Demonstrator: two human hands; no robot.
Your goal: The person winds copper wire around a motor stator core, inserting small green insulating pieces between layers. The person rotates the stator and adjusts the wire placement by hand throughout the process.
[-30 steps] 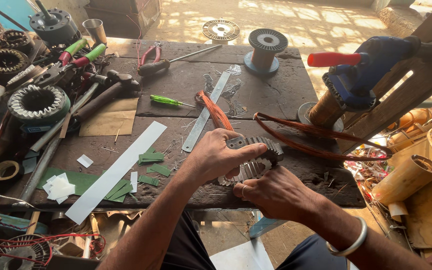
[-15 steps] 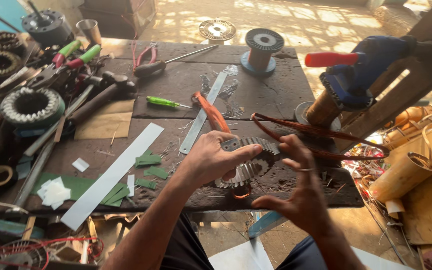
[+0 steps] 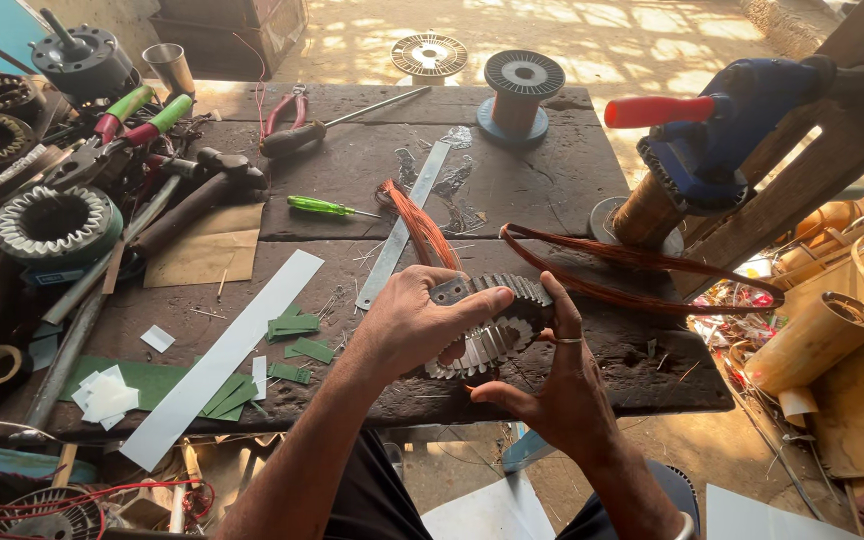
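Observation:
I hold a round toothed metal stator core [image 3: 497, 320] over the front edge of the dark wooden workbench [image 3: 512, 190]. My left hand [image 3: 412, 322] grips its left side from above. My right hand [image 3: 552, 385] cups it from below, one finger up along its right edge. A bundle of copper wire [image 3: 422, 222] runs back from the core across the bench. Long copper wire loops [image 3: 642, 275] lie just to the right of the core.
A green screwdriver [image 3: 322, 207], a steel ruler [image 3: 407, 225], a white paper strip [image 3: 222, 355] and green paper slips [image 3: 297, 335] lie left of my hands. A wire spool [image 3: 522, 95] stands at the back. A blue hand winder [image 3: 722, 130] sits right. Motor stators [image 3: 52, 220] crowd the left.
My right hand came back under the core after lifting off it. The core has tilted up on edge between both hands.

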